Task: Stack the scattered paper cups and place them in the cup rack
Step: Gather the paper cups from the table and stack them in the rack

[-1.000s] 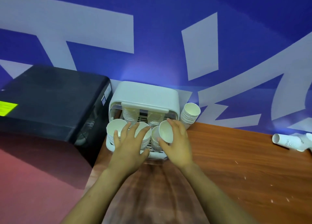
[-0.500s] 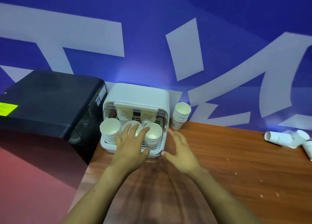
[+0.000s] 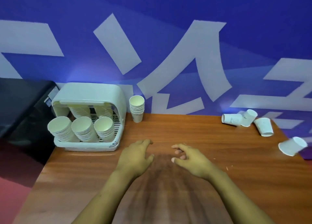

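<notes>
Rack at 10 o'clock holds about five stacks. Loose cups left at 2 o'clock. Left hand, right hand: relaxed, empty.

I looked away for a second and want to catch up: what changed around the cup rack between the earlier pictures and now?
Both hands drew back from the cup rack toward the person. The right hand let go of the cup it was setting onto the front right stack; the left hand came off the middle stack. Both now hold nothing. The rack, its stacks and the stack beside the rack stayed put.
</notes>
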